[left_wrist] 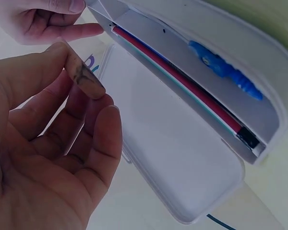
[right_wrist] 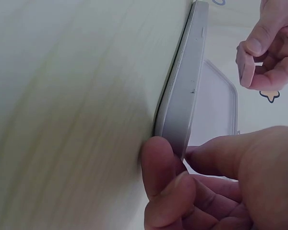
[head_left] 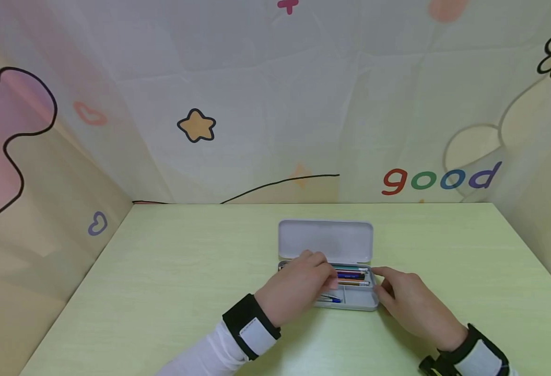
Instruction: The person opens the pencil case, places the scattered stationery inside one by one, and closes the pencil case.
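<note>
An open white pencil case [head_left: 362, 298] lies on the table with its lid [head_left: 324, 240] folded back. Over its left part is my left hand [head_left: 296, 287]. Between thumb and fingers it pinches a small pinkish eraser [left_wrist: 90, 80] with dark smudges, held above the case. My right hand [head_left: 411, 303] grips the case's right end, thumb and fingers around the wall [right_wrist: 180, 115]. Several pencils [head_left: 350, 275] lie in the long compartment. A slim blue plastic item [left_wrist: 225, 69], its kind unclear, lies in the front compartment. My left hand hides part of the case in the head view.
The light wood-patterned table [head_left: 186, 261] extends around the case. Behind it hangs a pale printed cloth [head_left: 266, 130] with a star and the word "good". Cloth also borders the table at left and right. Both wrists wear black straps [head_left: 251, 326].
</note>
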Motion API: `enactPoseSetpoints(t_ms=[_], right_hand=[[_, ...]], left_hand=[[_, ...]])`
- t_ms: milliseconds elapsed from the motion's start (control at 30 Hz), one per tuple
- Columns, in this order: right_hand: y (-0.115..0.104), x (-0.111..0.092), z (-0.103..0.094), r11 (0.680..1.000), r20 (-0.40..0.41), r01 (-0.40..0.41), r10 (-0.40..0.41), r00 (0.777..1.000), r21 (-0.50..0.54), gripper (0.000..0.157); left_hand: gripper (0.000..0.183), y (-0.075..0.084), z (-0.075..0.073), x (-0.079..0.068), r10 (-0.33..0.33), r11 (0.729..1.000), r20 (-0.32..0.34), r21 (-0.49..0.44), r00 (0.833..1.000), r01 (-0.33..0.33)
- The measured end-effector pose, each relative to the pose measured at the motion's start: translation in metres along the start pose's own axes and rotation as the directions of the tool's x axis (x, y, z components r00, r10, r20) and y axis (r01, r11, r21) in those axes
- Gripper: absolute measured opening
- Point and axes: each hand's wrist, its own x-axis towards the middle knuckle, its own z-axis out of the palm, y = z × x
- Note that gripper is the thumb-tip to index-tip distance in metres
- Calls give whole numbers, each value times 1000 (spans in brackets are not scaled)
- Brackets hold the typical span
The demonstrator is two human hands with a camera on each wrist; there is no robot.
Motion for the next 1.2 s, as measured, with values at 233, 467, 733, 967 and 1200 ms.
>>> enactPoseSetpoints(t_ms=[233,467,733,967,1200], right_hand=[[1,1,0,1000,-15,23,-23,1000,-3,43],[1,1,0,999,-20,40,-40,999,5,42],[1,1,-1,999,-22,42,-42,999,0,43],[0,1,-1,1000,-14,30,-30,999,-1,43],[0,1,-2,1000,-10,30,-30,1000,6,42]], left_hand=[[20,5,5,7,9,1000,8,-2,1000,-9],[20,9,9,14,34,999,15,-5,999,-34],[19,14,14,20,46,999,18,-10,999,-46],[21,16,20,24,61,998,19,-2,998,-61],[23,21,24,29,52,999,58,-3,997,-52]])
